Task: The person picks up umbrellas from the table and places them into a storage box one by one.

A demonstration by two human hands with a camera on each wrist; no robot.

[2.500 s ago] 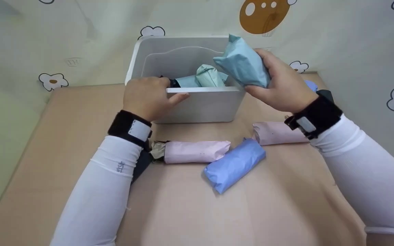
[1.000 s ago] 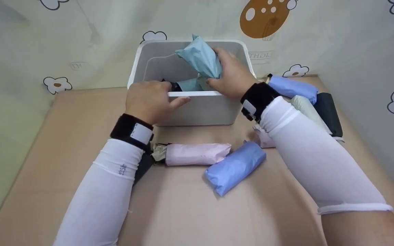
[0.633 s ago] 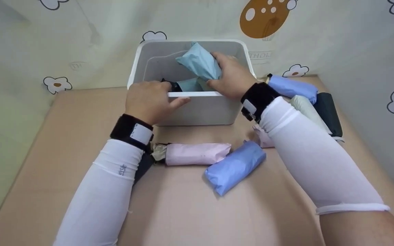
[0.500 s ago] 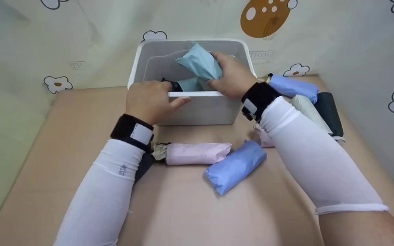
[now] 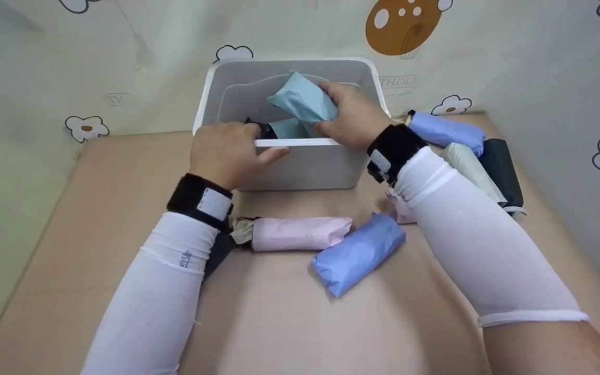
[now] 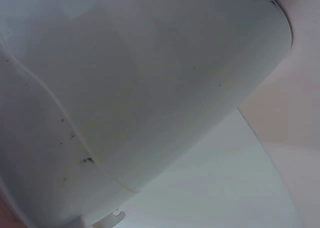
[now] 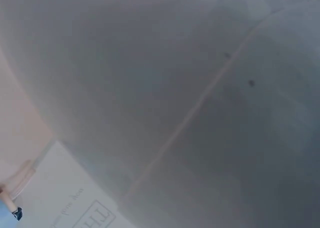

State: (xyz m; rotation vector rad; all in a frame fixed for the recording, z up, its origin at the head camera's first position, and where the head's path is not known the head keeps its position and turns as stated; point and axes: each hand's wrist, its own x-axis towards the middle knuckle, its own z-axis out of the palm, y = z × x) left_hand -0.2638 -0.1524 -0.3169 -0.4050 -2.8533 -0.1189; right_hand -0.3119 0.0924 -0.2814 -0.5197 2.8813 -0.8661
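My left hand [image 5: 227, 153] grips the near rim of a light grey plastic bin [image 5: 305, 166], fingers over the edge and thumb along the outside. Inside the bin mouth, my right hand [image 5: 357, 117] holds a light-blue paper-wrapped package [image 5: 302, 99] from its right side, its pointed end tilted up and left. Below it lies another light-blue wrapped roll [image 5: 289, 128] with a black end, partly hidden by the rim. The bin's wall [image 6: 150, 88] fills most of the left wrist view, and the right wrist view likewise shows mainly a bin wall [image 7: 125, 88].
In front of the bin lie a pink wrapped roll [image 5: 300, 233] and a blue one [image 5: 360, 255]. At right are another blue roll [image 5: 446, 131], a whitish one [image 5: 469, 169] and a dark one [image 5: 503, 172]. A second pink roll [image 5: 401, 208] is mostly behind the right sleeve.
My right hand has carried the light-blue package leftward from beside the bin's right rim into its mouth, then tipped it slightly lower. The left hand keeps its grip on the rim.
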